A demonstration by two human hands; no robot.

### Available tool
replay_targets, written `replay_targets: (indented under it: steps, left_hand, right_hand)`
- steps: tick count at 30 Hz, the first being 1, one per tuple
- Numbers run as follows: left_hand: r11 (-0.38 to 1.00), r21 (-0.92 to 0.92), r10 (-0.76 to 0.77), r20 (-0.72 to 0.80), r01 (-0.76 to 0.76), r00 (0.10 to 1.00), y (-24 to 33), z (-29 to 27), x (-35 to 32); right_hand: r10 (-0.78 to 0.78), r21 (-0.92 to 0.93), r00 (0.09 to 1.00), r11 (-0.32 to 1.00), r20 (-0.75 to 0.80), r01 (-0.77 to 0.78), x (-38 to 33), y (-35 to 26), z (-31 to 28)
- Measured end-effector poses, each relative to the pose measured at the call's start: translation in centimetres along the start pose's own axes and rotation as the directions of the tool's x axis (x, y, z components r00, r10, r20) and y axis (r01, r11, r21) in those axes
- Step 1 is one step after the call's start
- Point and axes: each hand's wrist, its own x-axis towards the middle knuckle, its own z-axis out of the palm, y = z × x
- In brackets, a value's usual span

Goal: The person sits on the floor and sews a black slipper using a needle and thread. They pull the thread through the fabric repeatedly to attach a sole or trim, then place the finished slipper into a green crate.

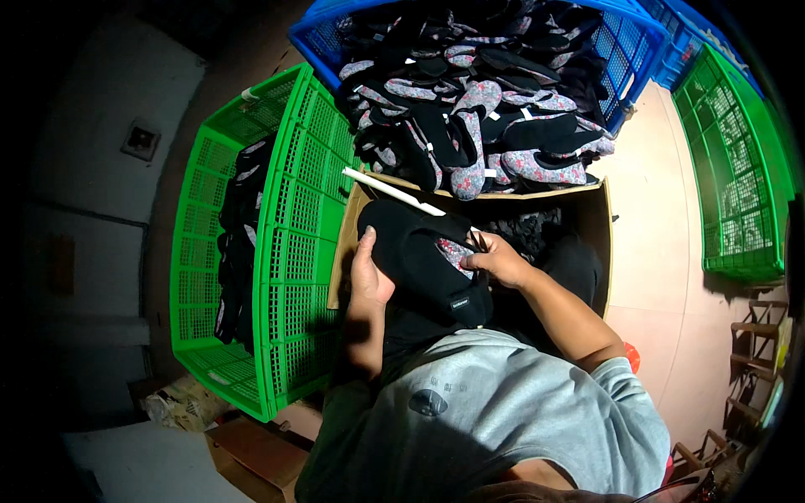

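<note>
A black slipper-like shoe [419, 256] with a floral lining is held over an open cardboard box [600, 220] in front of me. My left hand [369, 272] grips its left side. My right hand [496, 260] pinches the shoe's opening at the right edge, next to a small dark tool that I cannot make out. More dark shoes lie inside the box [537, 230].
A blue crate [612, 38] heaped with black and floral shoes stands behind the box. A green crate [293, 226] with a few black shoes is at my left, another green crate [738, 184] at the right. A white strip [394, 191] lies on the box's edge.
</note>
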Motion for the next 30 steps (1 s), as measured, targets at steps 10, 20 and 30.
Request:
replay_targets:
  steps: [10, 20, 30]
  left_hand:
    - [0.979, -0.205, 0.066, 0.320, 0.001, 0.945, -1.0, 0.9, 0.0]
    - [0.997, -0.017, 0.070, 0.007, -0.070, 0.998, -0.9, 1.6, 0.1]
    - [0.982, -0.143, -0.147, -0.186, 0.122, 0.971, -1.8, -0.9, 1.8]
  right_hand:
    - [0.054, 0.014, 0.995, 0.998, 0.088, -0.055, -0.6, -0.6, 0.3]
    - [0.061, 0.013, 0.991, 0.998, 0.119, -0.063, -0.4, -0.3, 0.4]
    - [0.095, 0.037, 0.979, 0.994, 0.179, -0.104, -0.5, -0.5, 0.3]
